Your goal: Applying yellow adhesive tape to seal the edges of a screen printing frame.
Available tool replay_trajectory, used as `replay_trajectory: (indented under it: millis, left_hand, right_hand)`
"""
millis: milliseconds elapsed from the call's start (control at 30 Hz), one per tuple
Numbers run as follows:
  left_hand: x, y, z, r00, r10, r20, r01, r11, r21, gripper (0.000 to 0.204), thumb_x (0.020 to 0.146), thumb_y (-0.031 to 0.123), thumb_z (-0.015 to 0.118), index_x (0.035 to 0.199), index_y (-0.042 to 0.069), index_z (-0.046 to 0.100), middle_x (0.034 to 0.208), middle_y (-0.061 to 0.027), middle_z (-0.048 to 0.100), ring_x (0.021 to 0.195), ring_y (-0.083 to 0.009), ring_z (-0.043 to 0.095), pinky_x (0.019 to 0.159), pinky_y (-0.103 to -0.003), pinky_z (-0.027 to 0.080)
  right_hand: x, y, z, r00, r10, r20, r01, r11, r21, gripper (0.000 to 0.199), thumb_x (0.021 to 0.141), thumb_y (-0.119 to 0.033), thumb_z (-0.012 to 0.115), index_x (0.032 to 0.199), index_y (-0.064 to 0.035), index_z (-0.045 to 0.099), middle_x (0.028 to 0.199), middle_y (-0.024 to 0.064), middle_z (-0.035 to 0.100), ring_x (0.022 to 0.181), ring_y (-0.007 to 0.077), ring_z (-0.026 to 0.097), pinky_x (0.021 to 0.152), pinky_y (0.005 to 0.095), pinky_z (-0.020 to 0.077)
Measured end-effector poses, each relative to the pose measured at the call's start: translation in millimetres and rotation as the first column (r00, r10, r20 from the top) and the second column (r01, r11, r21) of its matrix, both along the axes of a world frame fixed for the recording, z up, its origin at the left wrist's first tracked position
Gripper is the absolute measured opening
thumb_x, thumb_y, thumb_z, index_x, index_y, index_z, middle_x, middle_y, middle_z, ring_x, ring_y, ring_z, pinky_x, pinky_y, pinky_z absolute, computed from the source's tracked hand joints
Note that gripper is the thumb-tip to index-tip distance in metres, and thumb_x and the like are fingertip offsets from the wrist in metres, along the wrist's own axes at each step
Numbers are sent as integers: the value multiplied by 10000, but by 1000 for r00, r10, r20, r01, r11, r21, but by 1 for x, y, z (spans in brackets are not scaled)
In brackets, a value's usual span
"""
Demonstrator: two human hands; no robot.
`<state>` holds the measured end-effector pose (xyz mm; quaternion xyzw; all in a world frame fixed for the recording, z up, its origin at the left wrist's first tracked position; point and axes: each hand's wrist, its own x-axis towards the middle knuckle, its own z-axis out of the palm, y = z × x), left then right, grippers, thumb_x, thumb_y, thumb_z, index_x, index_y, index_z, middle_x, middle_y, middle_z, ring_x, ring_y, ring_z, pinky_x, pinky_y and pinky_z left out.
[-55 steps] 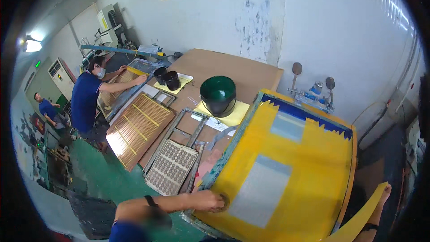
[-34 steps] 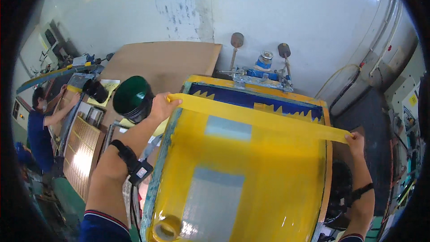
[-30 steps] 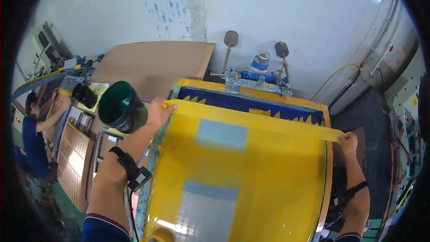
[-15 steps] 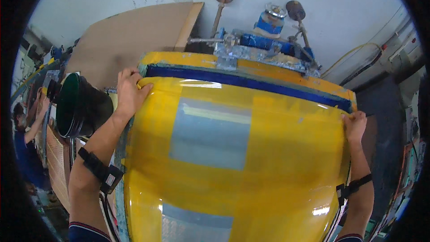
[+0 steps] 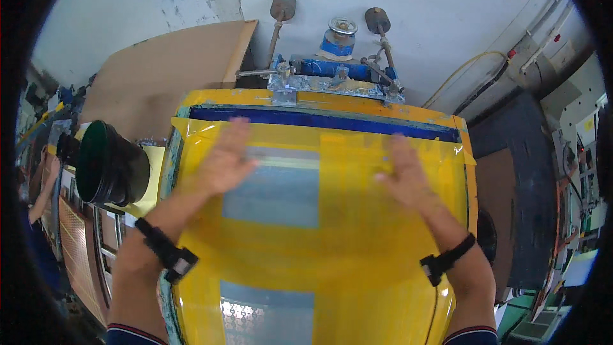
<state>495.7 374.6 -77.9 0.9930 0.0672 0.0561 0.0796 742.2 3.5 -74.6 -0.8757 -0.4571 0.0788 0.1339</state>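
Observation:
A large sheet of yellow translucent film lies over a screen in a wooden frame in front of me. Through two grey rectangular windows in it, the upper window and the lower window, a paler surface shows, patterned in the lower one. My left hand is over the film near the upper window's left edge, fingers stretched out. To its right, my right hand is held likewise, open and flat. Both are blurred, so contact with the film is unclear. A dark blue strip shows beyond the film's far edge.
Behind the frame stands a blue metal clamp mechanism with two weighted rods. At left is a black bucket, with a brown board behind it. Another person's arm shows at the far left. A dark panel stands right.
Both hands have let go of the film's far corners and moved inward over its surface. The film's far edge now lies down across the frame. The view has shifted slightly.

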Motion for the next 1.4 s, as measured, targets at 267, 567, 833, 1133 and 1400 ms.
replay_trajectory:
  millis: [267,567,833,1133,1400]
  left_hand:
    - [-25,44,56,848,505,-160,-521,849,-84,755,991,459,484,1428,-139,339,1483,-371,333,1381,-464,366,1156,-454,325]
    - [-250,-96,139,990,-27,-141,-17,953,-301,397,877,200,696,1222,20,614,1129,-211,669,1042,-420,633,921,-453,516]
    - [-472,-233,144,910,-336,-242,198,866,-460,315,793,162,703,1079,46,640,1039,-116,661,989,-321,630,1028,-462,437]
    - [-481,-266,145,969,-61,-238,-116,742,-661,232,894,171,632,1061,33,549,876,-207,622,851,-402,636,817,-525,489]
    - [-441,-279,180,990,-131,47,125,686,-717,238,918,206,648,1029,37,523,710,-205,594,655,-425,610,578,-518,446]
  right_hand:
    - [62,-83,20,897,-436,-68,419,890,-180,852,966,-529,513,1544,23,217,1634,205,141,1527,301,95,1235,370,100]
    - [-111,-95,92,981,-3,-195,38,983,179,530,937,-249,642,1413,-65,502,1491,176,463,1399,339,405,1178,422,286]
    - [-427,-52,25,646,514,-565,-413,857,307,643,804,-200,763,1385,-73,518,1430,192,503,1359,372,425,1146,442,336]
    - [-527,-44,90,575,534,-620,-358,846,396,870,689,-306,872,1394,14,476,1391,228,493,1251,366,518,1087,439,400]
    - [-498,-80,147,479,372,-795,-1,906,423,398,758,-185,851,1074,-20,673,973,76,694,827,155,652,753,300,542]
